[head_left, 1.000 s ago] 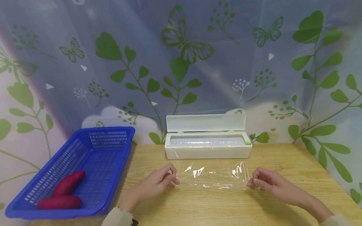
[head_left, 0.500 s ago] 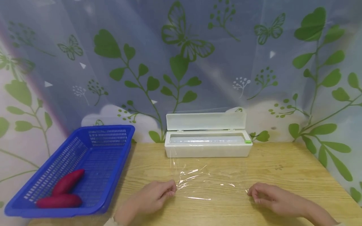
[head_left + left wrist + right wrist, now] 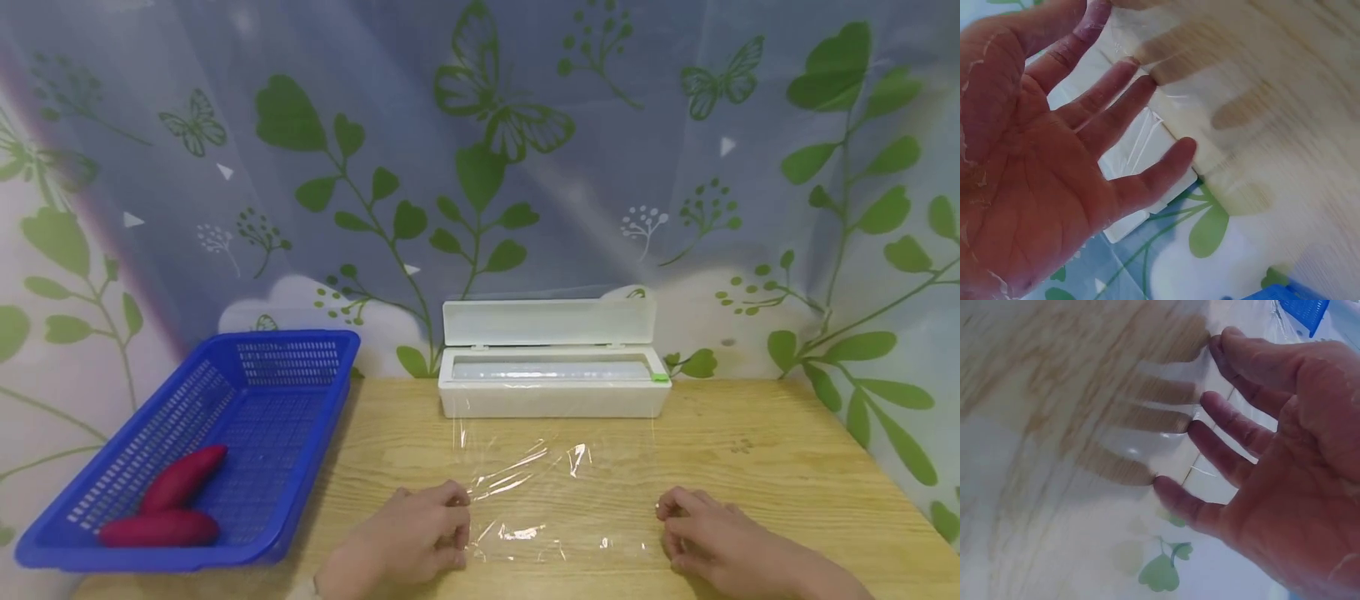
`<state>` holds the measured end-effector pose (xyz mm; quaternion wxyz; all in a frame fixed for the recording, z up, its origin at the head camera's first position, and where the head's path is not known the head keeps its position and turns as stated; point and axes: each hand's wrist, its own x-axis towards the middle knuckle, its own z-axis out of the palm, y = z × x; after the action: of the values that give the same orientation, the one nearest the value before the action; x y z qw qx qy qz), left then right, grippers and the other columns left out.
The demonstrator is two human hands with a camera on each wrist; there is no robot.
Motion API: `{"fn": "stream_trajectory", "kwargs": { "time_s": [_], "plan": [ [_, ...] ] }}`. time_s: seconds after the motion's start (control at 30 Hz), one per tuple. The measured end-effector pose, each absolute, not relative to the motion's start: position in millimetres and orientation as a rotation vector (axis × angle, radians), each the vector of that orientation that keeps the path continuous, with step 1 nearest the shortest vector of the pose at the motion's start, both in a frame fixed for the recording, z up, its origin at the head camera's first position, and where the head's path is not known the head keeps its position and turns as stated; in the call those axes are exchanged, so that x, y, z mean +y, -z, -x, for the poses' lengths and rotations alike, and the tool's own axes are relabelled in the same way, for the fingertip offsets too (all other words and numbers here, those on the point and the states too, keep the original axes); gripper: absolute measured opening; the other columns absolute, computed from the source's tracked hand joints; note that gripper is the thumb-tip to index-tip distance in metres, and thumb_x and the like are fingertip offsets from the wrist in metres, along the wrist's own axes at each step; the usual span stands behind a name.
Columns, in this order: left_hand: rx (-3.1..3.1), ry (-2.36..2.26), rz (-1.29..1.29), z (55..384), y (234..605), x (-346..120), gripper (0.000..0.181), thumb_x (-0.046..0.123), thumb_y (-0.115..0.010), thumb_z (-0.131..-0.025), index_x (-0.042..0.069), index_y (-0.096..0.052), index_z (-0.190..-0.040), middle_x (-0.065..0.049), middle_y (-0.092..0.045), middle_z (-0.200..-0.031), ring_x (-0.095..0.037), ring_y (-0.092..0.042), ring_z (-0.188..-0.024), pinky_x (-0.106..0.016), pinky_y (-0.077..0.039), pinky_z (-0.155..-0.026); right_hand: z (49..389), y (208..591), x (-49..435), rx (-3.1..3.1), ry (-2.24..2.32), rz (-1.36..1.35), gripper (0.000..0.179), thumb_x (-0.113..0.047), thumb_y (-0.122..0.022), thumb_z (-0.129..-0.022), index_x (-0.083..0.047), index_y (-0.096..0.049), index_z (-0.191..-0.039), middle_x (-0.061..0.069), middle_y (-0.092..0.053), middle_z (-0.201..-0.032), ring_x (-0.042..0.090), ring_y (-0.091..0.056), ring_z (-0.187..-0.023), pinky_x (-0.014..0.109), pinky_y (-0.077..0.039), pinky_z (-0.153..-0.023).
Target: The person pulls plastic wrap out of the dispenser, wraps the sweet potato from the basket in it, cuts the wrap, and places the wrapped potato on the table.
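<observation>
A clear sheet of cling film [image 3: 555,508] stretches over the wooden table from a white dispenser box [image 3: 555,400], whose lid [image 3: 549,323] stands up. My left hand [image 3: 416,533] has its fingertips at the film's left edge, near the front corner. At the opposite edge, my right hand [image 3: 720,533] touches down with spread fingertips. In the left wrist view the left palm [image 3: 1035,187] shows, fingers extended toward the tabletop. The right wrist view has the right hand's fingertips [image 3: 1169,487] meeting their reflections on the shiny surface, thumb close to the index finger.
On the left, a blue plastic basket [image 3: 300,475] holds two dark red sweet potatoes [image 3: 183,479]. A small green slider [image 3: 659,377] sits at the dispenser's right end. Behind the wooden table [image 3: 772,450] hangs a curtain [image 3: 345,50] printed with leaves and butterflies.
Both hands have drawn the cling film out of the dispenser toward the front and lowered it to the table. Their fingers have spread from a pinch along its side edges.
</observation>
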<state>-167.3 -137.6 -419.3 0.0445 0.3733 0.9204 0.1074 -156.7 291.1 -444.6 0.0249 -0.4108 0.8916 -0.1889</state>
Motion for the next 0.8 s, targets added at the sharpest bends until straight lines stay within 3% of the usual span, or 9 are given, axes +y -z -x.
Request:
{"fn": "stream_trajectory", "kwargs": {
  "time_s": [0.13,0.33,0.47,0.6,0.67,0.8],
  "plan": [
    [2.792,-0.332,-1.063,164.0,415.9,-135.8,0.018,0.038,-0.077,-0.088,0.033,-0.060,-0.084,0.014,-0.059,-0.125,-0.002,-0.059,-0.103,-0.043,-0.049,-0.083,156.9,441.3,293.4,2.730,0.554,1.309,0.014,-0.027,-0.066,-0.098,-0.029,-0.057,-0.088,-0.003,-0.053,-0.114,0.003,-0.046,-0.096,0.022,-0.037,-0.064],
    [2.790,-0.323,-1.065,164.3,410.5,-138.2,0.014,0.039,-0.076,-0.089,0.033,-0.064,-0.084,0.014,-0.062,-0.118,-0.001,-0.060,-0.096,-0.039,-0.051,-0.082,159.9,434.6,302.4,2.645,0.600,1.312,0.013,-0.019,-0.065,-0.100,-0.027,-0.066,-0.089,0.007,-0.061,-0.116,0.010,-0.059,-0.101,0.028,-0.052,-0.072],
    [2.783,-0.366,-1.029,166.5,409.3,-142.1,0.012,0.038,-0.075,-0.089,0.031,-0.067,-0.084,0.005,-0.066,-0.126,-0.016,-0.067,-0.108,-0.054,-0.056,-0.088,162.6,428.1,308.2,2.625,0.652,1.271,0.017,-0.012,-0.064,-0.099,-0.023,-0.072,-0.089,0.007,-0.065,-0.110,0.006,-0.062,-0.099,0.026,-0.053,-0.073],
    [2.827,-0.443,-0.989,168.4,400.4,-145.0,0.007,0.032,-0.073,-0.091,0.025,-0.072,-0.093,-0.002,-0.067,-0.130,-0.031,-0.068,-0.115,-0.071,-0.050,-0.093,165.9,424.1,309.8,2.682,0.677,1.165,0.010,-0.009,-0.065,-0.098,-0.016,-0.072,-0.098,-0.001,-0.067,-0.102,-0.003,-0.059,-0.092,0.026,-0.053,-0.068],
    [2.880,-0.435,-1.023,170.0,393.9,-145.5,0.009,0.030,-0.072,-0.093,0.023,-0.073,-0.099,-0.001,-0.069,-0.127,-0.027,-0.070,-0.112,-0.065,-0.053,-0.091,167.1,425.2,308.2,2.759,0.645,1.126,0.008,-0.013,-0.066,-0.099,-0.013,-0.070,-0.105,-0.003,-0.068,-0.105,0.002,-0.063,-0.093,0.028,-0.055,-0.070],
    [2.980,-0.389,-1.197,174.7,384.9,-146.1,0.013,0.025,-0.071,-0.095,0.020,-0.073,-0.107,0.001,-0.072,-0.119,-0.018,-0.072,-0.106,-0.049,-0.059,-0.082,167.3,428.3,302.4,2.893,0.527,1.014,0.041,-0.037,-0.069,-0.097,-0.009,-0.064,-0.127,0.007,-0.066,-0.126,0.027,-0.066,-0.111,0.041,-0.058,-0.085]
  ]
}}
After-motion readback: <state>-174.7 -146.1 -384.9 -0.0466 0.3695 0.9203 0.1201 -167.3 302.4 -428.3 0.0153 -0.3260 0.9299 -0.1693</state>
